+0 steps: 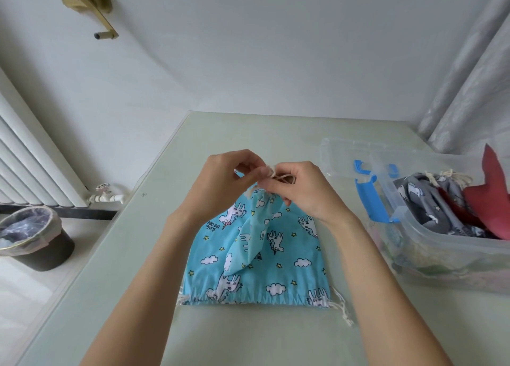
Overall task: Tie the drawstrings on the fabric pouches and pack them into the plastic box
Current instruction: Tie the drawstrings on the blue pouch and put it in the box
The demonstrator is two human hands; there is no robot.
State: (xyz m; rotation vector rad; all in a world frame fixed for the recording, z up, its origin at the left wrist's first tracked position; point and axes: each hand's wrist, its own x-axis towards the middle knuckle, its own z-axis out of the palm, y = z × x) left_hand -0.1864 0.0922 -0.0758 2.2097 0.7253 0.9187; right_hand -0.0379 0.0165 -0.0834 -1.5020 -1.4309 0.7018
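Both hands pinch the cream drawstring [278, 174] at the far end of the blue unicorn pouch [256, 252] on the counter [193, 335], left hand [223, 183] and right hand [300, 191] close together, with the plastic box [452, 244] off to the right.

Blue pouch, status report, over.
Left hand and right hand pinching drawstring. Blue pouch on table, not packed. Plastic box open, nothing blocking.
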